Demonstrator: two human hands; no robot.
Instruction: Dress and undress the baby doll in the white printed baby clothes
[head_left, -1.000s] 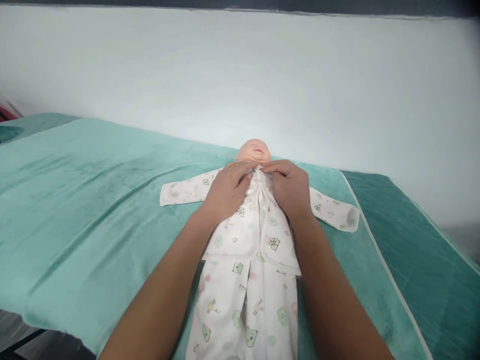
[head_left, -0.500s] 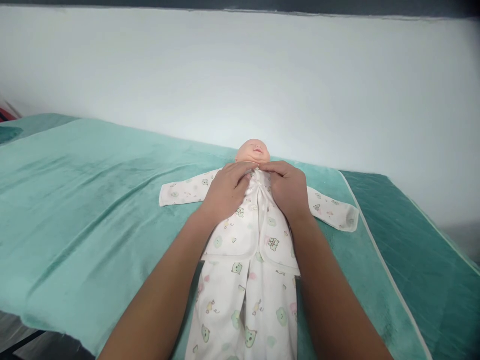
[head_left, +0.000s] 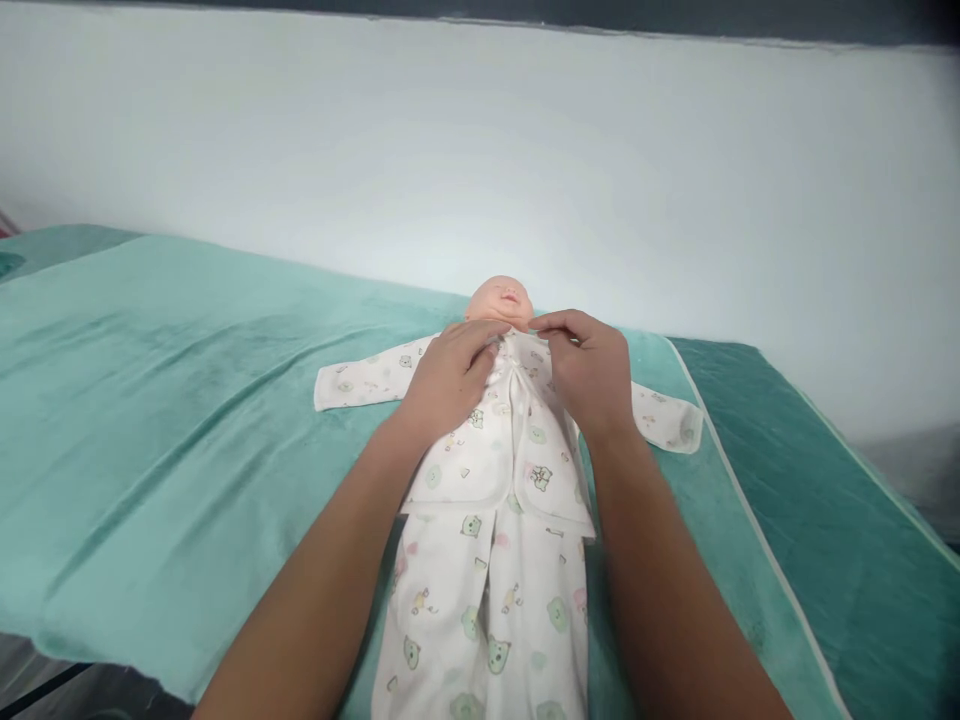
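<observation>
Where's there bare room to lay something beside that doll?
Widest: light green blanket, left of the left forearm. Also dark green cover, right of the blanket. Crowded: jacket collar under the doll's head, between left hand and right hand.

The head camera looks forward and down over the hands toward the wall.

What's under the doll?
A light green blanket shows around the doll. What lies directly beneath can't be seen: the doll and its white clothes cover it.
</observation>
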